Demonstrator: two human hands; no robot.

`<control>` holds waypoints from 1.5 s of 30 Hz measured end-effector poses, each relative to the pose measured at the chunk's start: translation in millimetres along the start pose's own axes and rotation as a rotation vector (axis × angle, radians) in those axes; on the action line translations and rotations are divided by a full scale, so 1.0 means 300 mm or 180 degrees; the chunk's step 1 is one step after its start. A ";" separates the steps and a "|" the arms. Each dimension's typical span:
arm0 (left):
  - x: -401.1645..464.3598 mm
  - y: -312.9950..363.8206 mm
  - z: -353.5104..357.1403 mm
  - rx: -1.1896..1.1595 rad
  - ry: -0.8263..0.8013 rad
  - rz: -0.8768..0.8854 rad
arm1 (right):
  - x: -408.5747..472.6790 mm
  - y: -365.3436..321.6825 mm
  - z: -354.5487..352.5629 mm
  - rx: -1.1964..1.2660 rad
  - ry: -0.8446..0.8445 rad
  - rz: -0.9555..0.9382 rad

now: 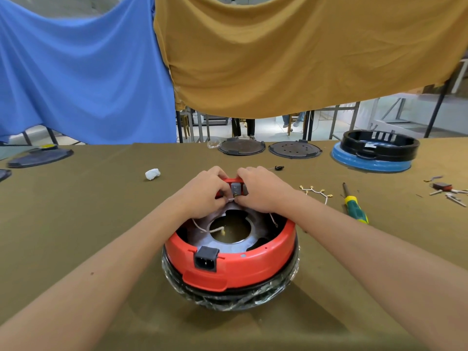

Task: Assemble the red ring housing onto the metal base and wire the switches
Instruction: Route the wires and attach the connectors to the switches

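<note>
The red ring housing (253, 264) sits on the metal base (235, 245), over a plastic-wrapped black body (228, 298), at the table's near centre. A black power socket (205, 259) faces me on its near wall. At the far rim both hands work at a grey switch (237, 189). My left hand (205, 192) pinches a white wire (231, 199) beside the switch. My right hand (263, 190) grips the housing's far rim and the switch from the right. More white wire (202, 228) loops inside the ring.
To the right lie a wire harness with brass terminals (315, 192), a green-and-yellow screwdriver (354, 206) and loose small parts (445, 190). Two dark round plates (241, 147) (295, 149) and a black ring on a blue base (377, 153) stand at the back. A white wad (152, 174) lies left.
</note>
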State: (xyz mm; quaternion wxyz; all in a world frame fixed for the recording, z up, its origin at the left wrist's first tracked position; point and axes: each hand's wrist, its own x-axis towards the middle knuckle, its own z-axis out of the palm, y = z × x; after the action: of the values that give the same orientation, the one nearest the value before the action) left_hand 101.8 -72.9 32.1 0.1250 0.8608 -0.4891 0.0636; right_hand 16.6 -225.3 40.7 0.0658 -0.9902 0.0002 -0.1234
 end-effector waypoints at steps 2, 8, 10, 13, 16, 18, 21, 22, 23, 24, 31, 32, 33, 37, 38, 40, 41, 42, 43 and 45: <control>-0.001 0.002 0.002 -0.0013 0.0017 -0.0012 | -0.004 0.006 -0.006 0.0126 -0.0038 0.0033; -0.001 -0.001 0.000 -0.0014 0.0022 -0.0020 | -0.003 0.006 -0.006 0.0038 -0.0030 0.0031; -0.001 0.000 -0.001 -0.0015 0.0014 -0.0040 | -0.003 0.006 -0.006 0.0043 -0.0014 0.0029; -0.007 0.001 -0.002 -0.0055 0.0017 -0.0054 | -0.012 0.017 -0.019 0.0387 -0.0082 0.0092; -0.009 0.002 -0.003 -0.0063 0.0003 -0.0072 | -0.022 0.028 -0.033 0.0696 -0.0183 0.0142; -0.008 0.002 -0.003 -0.0077 0.0022 -0.0064 | -0.021 0.031 -0.031 0.0711 -0.0195 0.0117; -0.005 0.000 -0.002 -0.0101 0.0015 -0.0058 | -0.013 0.036 -0.026 0.0701 -0.0183 0.0072; -0.006 -0.002 -0.001 -0.0109 0.0010 -0.0057 | -0.011 0.036 -0.025 0.0682 -0.0186 0.0064; -0.007 -0.003 -0.001 -0.0113 0.0008 -0.0054 | -0.012 0.034 -0.023 0.0648 -0.0186 0.0060; -0.008 -0.004 -0.002 -0.0114 0.0007 -0.0049 | -0.010 0.034 -0.021 0.0612 -0.0167 0.0060; -0.005 0.006 -0.002 -0.0136 -0.0002 -0.0088 | -0.021 0.025 -0.051 0.1483 -0.0098 0.0409; -0.005 0.005 -0.001 -0.0140 0.0004 -0.0088 | -0.021 0.026 -0.051 0.1500 -0.0073 0.0410; -0.007 0.003 -0.001 -0.0148 0.0007 -0.0091 | -0.021 0.028 -0.050 0.1624 -0.0055 0.0470; -0.009 0.002 -0.003 -0.0177 0.0035 -0.0096 | -0.018 0.037 -0.045 0.2118 -0.0339 0.0656; -0.009 0.003 -0.003 -0.0182 0.0039 -0.0095 | -0.017 0.037 -0.043 0.2030 -0.0431 0.0617; -0.008 0.004 -0.004 -0.0186 0.0053 -0.0093 | -0.014 0.033 -0.041 0.1699 -0.0493 0.0505; -0.008 0.003 -0.004 -0.0183 0.0057 -0.0097 | -0.013 0.032 -0.040 0.1567 -0.0481 0.0463; -0.007 0.002 -0.005 -0.0179 0.0055 -0.0104 | -0.012 0.034 -0.037 0.1525 -0.0456 0.0438; -0.007 0.002 -0.005 -0.0180 0.0046 -0.0111 | -0.012 0.034 -0.036 0.1510 -0.0430 0.0426; -0.007 0.003 -0.007 -0.0193 0.0035 -0.0111 | -0.014 0.035 -0.035 0.1476 -0.0402 0.0411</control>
State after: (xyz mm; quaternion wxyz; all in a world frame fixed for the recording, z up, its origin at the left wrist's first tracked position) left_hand 99.9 -71.0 33.7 0.1549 0.8647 -0.4751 0.0513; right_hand 10.0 -237.0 48.4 0.2989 -0.9523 0.0310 -0.0536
